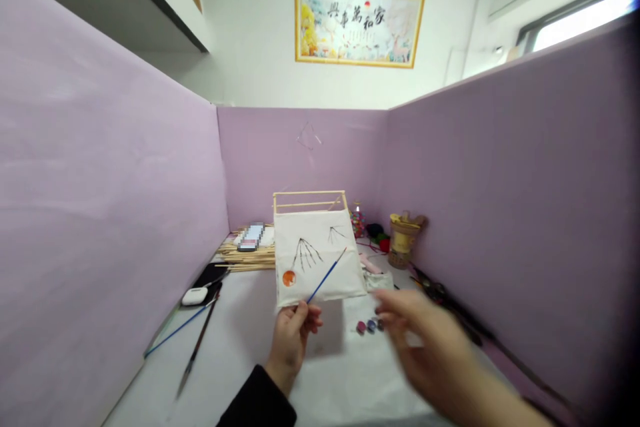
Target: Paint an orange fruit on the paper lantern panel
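Observation:
My left hand (295,333) is closed at the lower edge of a white cloth panel (320,233) on a thin wooden stick frame. Between its thumb and fingers is also a blue-handled paintbrush (324,280), slanting up across the panel, bristles at the upper right. The cloth bears dark branching lines and an orange disc. My right hand (425,333) is smeared by motion, close to several small paint pots (371,326); whether its fingers hold anything is unclear.
Beside the left wall lie a large brush (200,340), another blue brush (180,329) and a white case (195,295). A phone (251,237) rests on bundled wooden sticks (245,257). At the right stand a woven container (401,240) and a jar (357,221). Lilac partitions (305,160) enclose the table.

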`<state>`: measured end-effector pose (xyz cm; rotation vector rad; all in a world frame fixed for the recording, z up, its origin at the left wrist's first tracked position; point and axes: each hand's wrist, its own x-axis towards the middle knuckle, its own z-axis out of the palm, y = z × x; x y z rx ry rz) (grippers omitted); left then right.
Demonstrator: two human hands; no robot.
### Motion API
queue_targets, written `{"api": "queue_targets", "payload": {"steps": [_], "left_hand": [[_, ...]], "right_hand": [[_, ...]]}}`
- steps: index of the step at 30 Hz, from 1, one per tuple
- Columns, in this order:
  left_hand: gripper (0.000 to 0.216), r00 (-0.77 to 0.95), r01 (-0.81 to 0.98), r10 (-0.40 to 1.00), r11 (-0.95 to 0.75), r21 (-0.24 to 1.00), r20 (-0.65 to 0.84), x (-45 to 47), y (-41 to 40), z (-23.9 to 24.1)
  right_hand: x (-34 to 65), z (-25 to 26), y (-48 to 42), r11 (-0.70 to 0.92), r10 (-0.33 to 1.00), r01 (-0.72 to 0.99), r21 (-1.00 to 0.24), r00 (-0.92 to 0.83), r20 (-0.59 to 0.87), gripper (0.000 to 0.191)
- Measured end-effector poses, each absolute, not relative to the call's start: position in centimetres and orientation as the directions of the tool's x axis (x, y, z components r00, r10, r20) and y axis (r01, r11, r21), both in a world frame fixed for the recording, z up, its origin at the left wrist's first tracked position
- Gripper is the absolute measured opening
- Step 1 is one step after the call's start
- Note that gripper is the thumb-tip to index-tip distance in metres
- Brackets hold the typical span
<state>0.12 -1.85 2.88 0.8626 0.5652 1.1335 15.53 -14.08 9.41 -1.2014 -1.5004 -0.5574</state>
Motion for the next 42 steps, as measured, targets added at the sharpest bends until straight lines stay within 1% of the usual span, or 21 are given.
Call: {"api": "queue_targets", "payload": {"steps": [2,3,4,6,8,10,12,14,16,17,18,20,22,24,26,28,31,34,37,39,42], "left_hand": [[0.038,0.357,-0.539,0.934,0.174,0.824,0.035,0.2,-1.9,2.9],[0.038,0.36,-0.539,0.932,0.176,0.824,0.036,0.2,-1.9,2.9],[0.039,0.361,-0.539,0.932,0.175,0.824,0.039,0.2,-1.9,2.9],[0.039,0.361,-0.543,0.931,0.166,0.823,0.051,0.2,-2.0,3.0],[0.039,0.36,-0.551,0.931,0.159,0.82,0.062,0.2,-2.2,3.1],[0.039,0.359,-0.561,0.931,0.165,0.811,0.06,0.2,-2.3,3.0],[0.04,0.366,-0.571,0.929,0.172,0.803,0.061,0.2,-2.4,3.0],[0.042,0.373,-0.569,0.926,0.175,0.804,0.063,0.2,-2.4,2.9],[0.044,0.37,-0.551,0.927,0.161,0.819,0.067,0.3,-2.5,2.7],[0.045,0.362,-0.535,0.929,0.143,0.833,0.073,0.3,-2.5,2.6],[0.046,0.355,-0.513,0.931,0.119,0.85,0.085,0.4,-2.5,2.6],[0.049,0.344,-0.451,0.931,0.053,0.891,0.119,0.4,-2.4,2.4],[0.051,0.339,-0.368,0.927,-0.024,0.929,0.158,0.3,-2.4,2.3],[0.051,0.334,-0.294,0.922,-0.098,0.951,0.198,0.1,-2.3,2.3],[0.05,0.332,-0.25,0.916,-0.147,0.957,0.227,-0.1,-2.4,2.3],[0.047,0.333,-0.243,0.91,-0.173,0.954,0.249,-0.2,-2.5,2.4],[0.039,0.325,-0.291,0.904,-0.184,0.939,0.278,-0.2,-2.7,2.6],[0.038,0.311,-0.33,0.91,-0.169,0.929,0.276,-0.1,-2.8,2.7],[0.041,0.289,-0.33,0.92,-0.164,0.93,0.265,-0.2,-2.8,2.8],[0.041,0.269,-0.317,0.926,-0.176,0.932,0.266,-0.3,-2.9,3.0],[0.037,0.274,-0.304,0.924,-0.181,0.935,0.268,-0.3,-3.0,3.4]], "right_hand": [[14.8,8.7,-11.7,0.359,0.464,0.931,-0.069,-0.114,0.879,0.037],[14.5,8.3,-10.3,0.322,0.479,0.947,0.014,-0.175,0.86,0.044],[14.3,7.8,-8.9,0.264,0.454,0.962,0.072,-0.19,0.871,0.049],[14.2,7.0,-6.5,0.191,0.428,0.977,0.095,-0.17,0.887,0.048],[14.7,6.7,-5.1,0.202,0.395,0.975,0.089,-0.164,0.904,0.041],[15.5,6.9,-4.6,0.25,0.346,0.964,0.086,-0.172,0.922,0.038],[16.2,7.3,-4.8,0.307,0.26,0.951,0.034,-0.118,0.958,0.038],[16.1,7.6,-5.3,0.389,0.186,0.913,-0.127,0.057,0.981,0.038],[14.9,7.6,-6.0,0.484,0.174,0.811,-0.328,0.278,0.945,0.034],[13.9,7.4,-6.3,0.524,0.175,0.755,-0.395,0.359,0.917,0.03],[12.8,7.1,-6.5,0.561,0.186,0.709,-0.428,0.396,0.899,0.027],[10.6,6.4,-6.6,0.624,0.227,0.643,-0.444,0.395,0.89,0.02],[9.0,5.6,-6.5,0.632,0.286,0.615,-0.472,0.381,0.879,0.016],[8.2,5.2,-6.1,0.618,0.317,0.63,-0.471,0.348,0.882,0.016],[8.0,5.1,-5.6,0.606,0.309,0.658,-0.447,0.323,0.895,0.015],[8.1,5.2,-5.2,0.621,0.275,0.659,-0.425,0.324,0.905,0.014],[8.1,5.4,-5.0,0.69,0.24,0.599,-0.407,0.341,0.909,0.013],[8.0,5.6,-5.1,0.728,0.291,0.55,-0.41,0.293,0.911,0.017],[8.1,5.7,-5.2,0.726,0.353,0.553,-0.408,0.209,0.912,0.026],[8.0,5.8,-5.2,0.715,0.352,0.572,-0.402,0.203,0.914,0.028],[7.8,5.9,-4.9,0.7,0.325,0.593,-0.398,0.232,0.917,0.024]]}}
